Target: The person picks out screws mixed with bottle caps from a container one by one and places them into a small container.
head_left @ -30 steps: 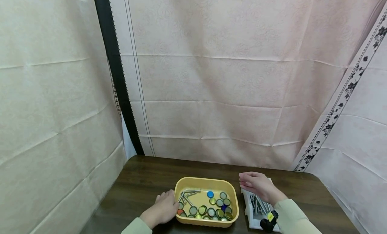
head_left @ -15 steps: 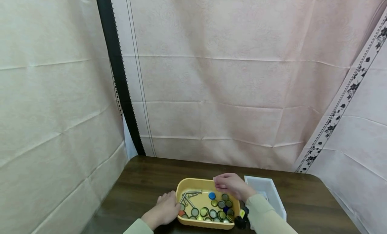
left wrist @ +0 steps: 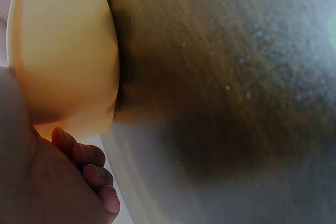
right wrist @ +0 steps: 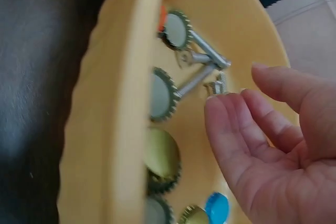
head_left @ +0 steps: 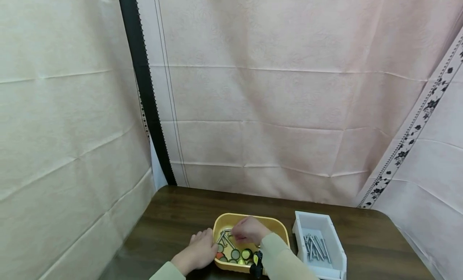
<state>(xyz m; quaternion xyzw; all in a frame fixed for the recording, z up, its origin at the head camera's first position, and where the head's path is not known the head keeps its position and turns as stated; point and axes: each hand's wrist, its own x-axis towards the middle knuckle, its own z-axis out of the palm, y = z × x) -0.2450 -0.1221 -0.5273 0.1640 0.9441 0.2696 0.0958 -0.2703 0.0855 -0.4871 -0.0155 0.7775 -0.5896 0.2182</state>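
Note:
A yellow plastic basin (head_left: 278, 227) holds silver screws (right wrist: 195, 80) at its left end and several bottle caps (right wrist: 164, 153), mostly metal crown caps. My left hand (head_left: 199, 250) holds the basin's left side, its thumb at the rim and its fingers by the outer wall (left wrist: 63, 51). Over the inside of the basin is my right hand (head_left: 249, 230), hiding many caps from the head view. In the right wrist view its thumb stands apart from the fingers, nothing is between them, and the fingertips (right wrist: 215, 103) are right by a screw.
To the right of the basin stands a white bin (head_left: 339, 250) with several silver screws (head_left: 316, 248) in it. Both rest on a dark wooden table (head_left: 372, 243). Pale cloth (head_left: 275, 91) hangs behind and at the sides. A black wrist camera (head_left: 256, 264) sits at my right wrist.
My right hand has moved left from above the white bin to inside the yellow basin, near the screws. The left hand stays at the basin's left side.

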